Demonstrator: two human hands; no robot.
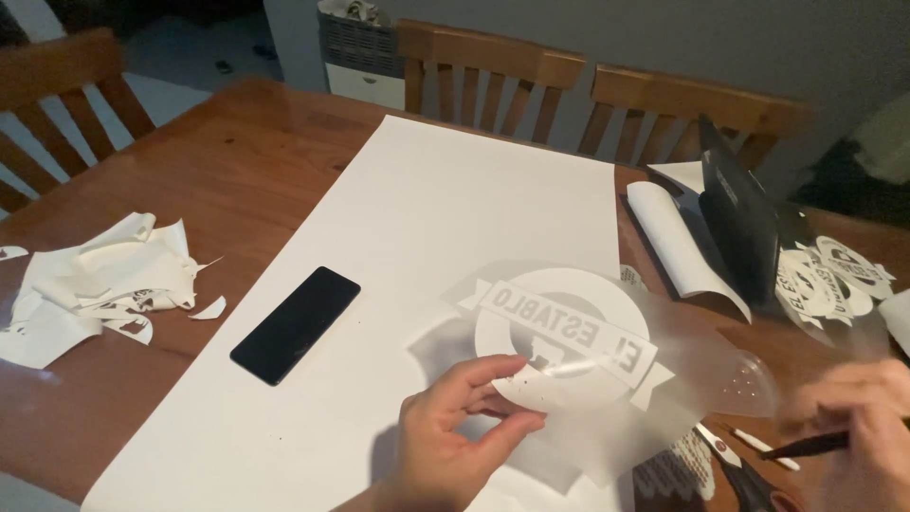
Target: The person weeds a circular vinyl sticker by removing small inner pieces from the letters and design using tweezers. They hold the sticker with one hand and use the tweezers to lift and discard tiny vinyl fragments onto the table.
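Sticker sheet (569, 341), clear with a round white cutout, pinched in my left hand (455, 427) at six o'clock over the white paper (398, 284); right hand (867, 417), four o'clock, clamps dark tweezers (806, 446); phone (296, 324) at nine.

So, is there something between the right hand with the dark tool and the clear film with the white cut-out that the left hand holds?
Nothing visible stands between them. The left hand pinches the film with the white cut-out above the white paper sheet. The right hand holds the dark tool just beside the film's right edge; scissors lie lower, on the table.
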